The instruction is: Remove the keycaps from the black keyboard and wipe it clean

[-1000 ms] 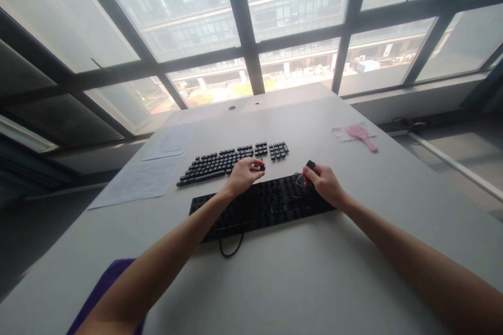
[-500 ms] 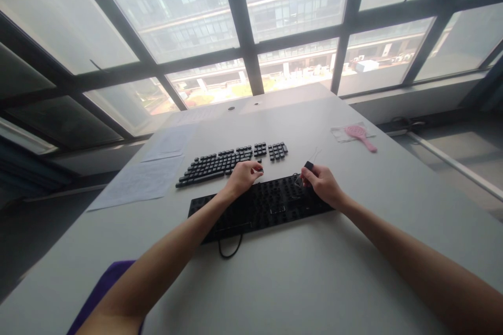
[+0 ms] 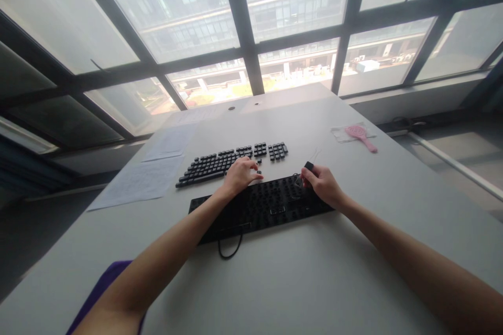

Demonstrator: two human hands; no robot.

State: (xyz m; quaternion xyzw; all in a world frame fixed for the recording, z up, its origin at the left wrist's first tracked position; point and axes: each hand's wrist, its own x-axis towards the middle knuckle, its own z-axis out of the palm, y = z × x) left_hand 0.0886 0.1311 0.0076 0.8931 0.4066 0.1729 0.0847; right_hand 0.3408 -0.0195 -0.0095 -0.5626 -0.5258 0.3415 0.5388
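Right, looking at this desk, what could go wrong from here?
The left hand is close beside the laid-out keycaps, so a nudge might scatter them. The wire tool in the right hand might scratch the keyboard beneath it. The cable loops out at the keyboard's near edge and could get snagged.

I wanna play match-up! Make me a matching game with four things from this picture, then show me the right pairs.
1. Brush
2. Papers
3. Cable
4. Right hand

A. White, lying flat on the left
B. Gripping a black tool
C. Pink
D. Black, looping out from the keyboard

Pairs: 1-C, 2-A, 3-D, 4-B
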